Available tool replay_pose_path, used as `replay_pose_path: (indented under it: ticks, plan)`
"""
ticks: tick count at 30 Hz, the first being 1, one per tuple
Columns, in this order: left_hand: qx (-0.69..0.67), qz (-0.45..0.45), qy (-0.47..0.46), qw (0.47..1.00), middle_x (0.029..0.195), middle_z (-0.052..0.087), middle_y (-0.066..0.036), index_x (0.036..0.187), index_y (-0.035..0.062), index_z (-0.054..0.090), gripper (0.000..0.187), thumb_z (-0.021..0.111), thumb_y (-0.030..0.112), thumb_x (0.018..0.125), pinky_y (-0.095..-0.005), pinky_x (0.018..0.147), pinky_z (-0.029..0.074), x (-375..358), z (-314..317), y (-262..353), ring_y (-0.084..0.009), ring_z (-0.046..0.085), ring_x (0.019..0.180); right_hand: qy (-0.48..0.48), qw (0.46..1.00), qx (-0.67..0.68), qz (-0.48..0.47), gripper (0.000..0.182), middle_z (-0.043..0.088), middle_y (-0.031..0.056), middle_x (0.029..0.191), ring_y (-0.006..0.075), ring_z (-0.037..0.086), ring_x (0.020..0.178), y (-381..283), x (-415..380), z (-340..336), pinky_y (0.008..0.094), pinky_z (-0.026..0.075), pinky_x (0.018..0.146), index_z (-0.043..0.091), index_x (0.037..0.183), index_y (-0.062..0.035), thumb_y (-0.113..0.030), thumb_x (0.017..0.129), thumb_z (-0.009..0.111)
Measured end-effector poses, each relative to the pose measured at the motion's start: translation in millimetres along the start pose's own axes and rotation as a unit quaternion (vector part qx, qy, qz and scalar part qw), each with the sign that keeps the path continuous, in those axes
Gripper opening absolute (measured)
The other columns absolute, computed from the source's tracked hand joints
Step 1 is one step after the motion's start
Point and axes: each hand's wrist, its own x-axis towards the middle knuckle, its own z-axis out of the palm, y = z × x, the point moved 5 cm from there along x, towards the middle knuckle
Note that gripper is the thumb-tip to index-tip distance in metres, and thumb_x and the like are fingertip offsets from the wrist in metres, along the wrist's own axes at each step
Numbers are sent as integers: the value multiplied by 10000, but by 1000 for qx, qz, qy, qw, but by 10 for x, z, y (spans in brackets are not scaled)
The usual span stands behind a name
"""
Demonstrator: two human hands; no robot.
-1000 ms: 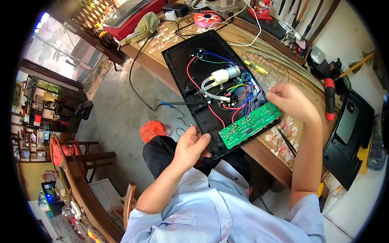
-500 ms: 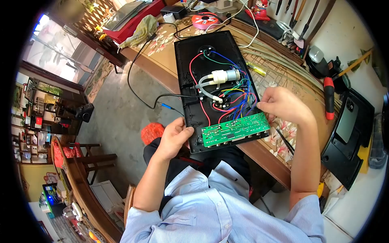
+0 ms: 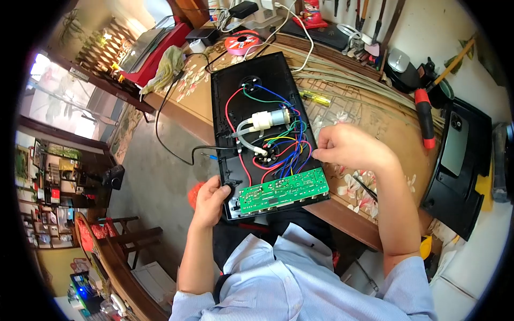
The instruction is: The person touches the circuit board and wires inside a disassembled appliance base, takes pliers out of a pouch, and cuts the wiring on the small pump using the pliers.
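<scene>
A black plastic panel, inner side up, is tilted over the table's front edge. My left hand grips its lower left corner, thumb on top. My right hand is closed at the right edge beside the wires, its fingertips partly hidden. A green circuit board lies across the panel's lower end. Red, blue, green and yellow wires run up from it. A small pump with a metal motor sits mid-panel, its clear tube curving down to a white fitting.
On the wooden table lie a yellow screwdriver, a pink tape roll and long thin strips. To the right are a red-and-black tool and a black cover with a phone. A black cable hangs off the left.
The view has shifted, so the panel and both hands appear further left and slightly lower. Both hands keep their places on the panel's edges.
</scene>
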Motion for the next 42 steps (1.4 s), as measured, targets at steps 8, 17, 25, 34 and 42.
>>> replay_pose_path:
  ticks: [8, 17, 25, 34, 42]
  plan:
    - [-1, -2, 29, 1000, 1144, 652, -82, 1232, -50, 568, 336, 547, 132, 950, -303, 911, 498, -116, 37, -16, -147, 628, 1006, 59, 997, 27, -43, 223, 682, 118, 780, 193, 677, 684, 63, -16, -118, 329, 548, 602, 655, 925, 23, -194, 882, 685]
    - [45, 5, 36, 998, 1048, 675, -61, 1183, -28, 582, 290, 565, 188, 990, -294, 842, 524, -206, -128, -169, -125, 647, 935, 210, 970, 16, -122, 220, 719, 154, 877, 261, 694, 787, -95, 70, -238, 360, 539, 727, 700, 999, 21, -141, 853, 675]
    - [61, -8, 100, 993, 817, 564, 31, 992, 32, 588, 191, 563, 221, 1009, -218, 605, 415, -357, 30, -88, -42, 496, 686, 206, 965, -77, -140, 247, 721, 167, 900, 300, 701, 840, -182, 508, -228, 382, 539, 773, 728, 1046, -26, -144, 835, 678]
    - [153, 12, 165, 974, 811, 658, -76, 1061, -26, 613, 245, 563, 211, 1021, -259, 582, 486, -477, -127, 263, -131, 606, 631, 139, 965, -133, -180, 208, 690, 148, 915, 326, 669, 902, -104, 638, -263, 418, 520, 786, 749, 1012, -83, -180, 849, 665]
    - [229, 158, 275, 920, 783, 667, -69, 1003, -5, 620, 152, 611, 147, 995, -230, 568, 452, -308, -36, 760, -98, 574, 610, 256, 940, -135, -180, 162, 702, 153, 925, 333, 669, 905, 41, 622, -475, 432, 525, 806, 720, 950, -55, -169, 849, 667]
